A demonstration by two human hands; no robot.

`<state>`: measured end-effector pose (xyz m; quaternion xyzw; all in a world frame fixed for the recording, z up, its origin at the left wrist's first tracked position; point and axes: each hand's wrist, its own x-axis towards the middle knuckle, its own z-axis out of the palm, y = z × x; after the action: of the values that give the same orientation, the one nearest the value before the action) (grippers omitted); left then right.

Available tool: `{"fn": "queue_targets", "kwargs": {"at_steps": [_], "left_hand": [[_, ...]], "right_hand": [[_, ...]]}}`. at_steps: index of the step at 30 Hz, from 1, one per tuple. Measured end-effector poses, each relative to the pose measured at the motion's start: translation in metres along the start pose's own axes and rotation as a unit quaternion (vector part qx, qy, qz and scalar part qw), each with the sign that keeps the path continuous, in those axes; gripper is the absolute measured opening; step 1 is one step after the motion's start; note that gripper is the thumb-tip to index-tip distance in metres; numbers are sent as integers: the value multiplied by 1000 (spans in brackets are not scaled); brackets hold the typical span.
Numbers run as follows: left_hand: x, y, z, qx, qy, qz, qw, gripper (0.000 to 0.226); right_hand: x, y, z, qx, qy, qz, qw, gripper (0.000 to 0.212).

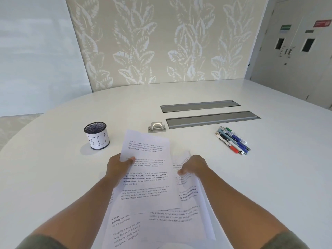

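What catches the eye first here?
The printed sheets fanned out in the near middle, the left grip pinching the top sheet's edge and the right grip curled on the sheet beside it. Behind them on the white table, a mesh cup marked BIN stands left and a bundle of pens lies right.

Cup (97, 136) left of sheets (146, 169), hole punch (157, 127) behind them, pens (233, 140) right

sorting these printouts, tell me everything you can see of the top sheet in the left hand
The top sheet is white paper printed with four short black paragraphs, the third partly bold. Slightly wavy, it runs away from the person, far end near the hole punch. The left hand pinches its left edge, thumb on top. It overlaps other printed sheets, one held by the right hand.
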<state>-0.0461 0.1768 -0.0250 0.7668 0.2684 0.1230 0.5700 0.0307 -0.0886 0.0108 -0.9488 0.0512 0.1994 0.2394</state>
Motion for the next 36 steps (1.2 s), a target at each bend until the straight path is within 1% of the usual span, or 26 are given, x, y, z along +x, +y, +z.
{"fn": "queue_targets", "kwargs": {"at_steps": [2,5,6,8,10,12,13,14,15,18,21,23,24,25,27,28,29,31,34,35,36], "left_hand": [[0,-1,-2,6,3,-4,1000,13],[0,0,-2,15,11,-10,1000,12],[0,1,-2,20,13,-11,1000,11],[-2,2,-1,27,17,-15,999,11],[-3,3,0,39,22,-22,999,10],[-4,3,1,60,26,-26,998,8],[-5,3,1,68,27,-27,997,7],[-5,2,1,74,29,-26,997,7],[-5,2,1,79,29,-25,996,7],[-5,3,0,93,26,-25,995,8],[-6,3,0,100,26,-30,994,11],[-7,5,1,102,27,-35,994,11],[-7,6,1,104,26,-37,994,11],[-7,6,1,105,26,-39,993,10],[-8,7,0,105,25,-41,993,9],[-8,7,-1,106,25,-41,993,9],[-8,7,-1,109,25,-40,993,8],[-8,8,-2,112,21,-39,993,9],[-7,8,-3,108,11,-41,993,17],[-7,8,-3,101,5,-39,994,18],[-6,8,-3,94,0,-37,995,19]], "right_hand": [[3,5,-1,51,-6,-2,999,57],[3,14,-9,148,-41,-5,988,37],[3,17,-13,172,-55,-8,984,33],[5,20,-16,228,-96,-3,969,36],[6,21,-15,289,-146,13,946,40],[12,25,-13,318,-171,12,933,54],[12,26,-13,332,-168,7,928,57],[12,26,-14,342,-143,2,929,57],[14,27,-16,346,-109,-5,932,50],[15,19,-24,334,5,-50,941,21],[12,3,-35,327,122,-73,934,14],[4,-10,-48,374,180,-76,907,11],[-1,-17,-55,428,199,-70,879,10],[-3,-21,-62,496,205,-61,842,10],[-5,-27,-74,613,164,-39,772,8],[-6,-29,-78,648,134,-34,749,12],[-8,-30,-82,680,101,-24,726,20],[-12,-31,-89,711,52,-15,701,34],[-10,-30,-86,711,13,-16,702,34],[-10,-31,-83,717,4,-17,696,34],[-8,-30,-79,732,-2,-22,681,34]]}}
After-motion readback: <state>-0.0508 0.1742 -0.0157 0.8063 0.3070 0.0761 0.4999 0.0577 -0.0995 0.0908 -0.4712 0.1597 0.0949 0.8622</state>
